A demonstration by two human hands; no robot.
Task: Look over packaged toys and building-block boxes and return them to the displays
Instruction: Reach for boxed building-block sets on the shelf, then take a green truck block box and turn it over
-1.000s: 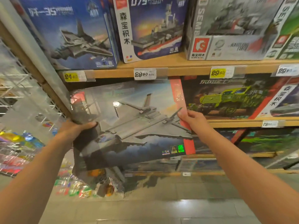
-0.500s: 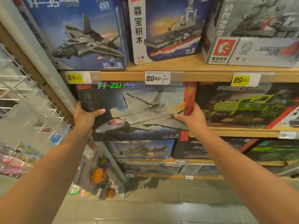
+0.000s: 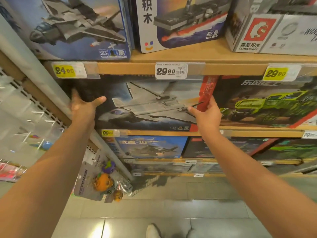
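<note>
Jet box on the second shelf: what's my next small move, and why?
Probably let go and draw both hands back. The jet box already stands in its shelf slot beside the green truck box; the left hand lies open at its left edge, and the right hand pinches its red side.

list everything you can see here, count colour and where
jet box: 1, dark with grey plane, middle shelf, between both hands
truck box: 1, green truck, red trim, right of it
top-shelf boxes: 3, blue jet, blue ship, grey
helicopter box: 1, blue, shelf below
price tags: several, yellow or white, shelf edges
keychain packs: hanging lower left, orange and purple figures
left hand: open, at jet box's left edge
right hand: on its red right edge
</note>
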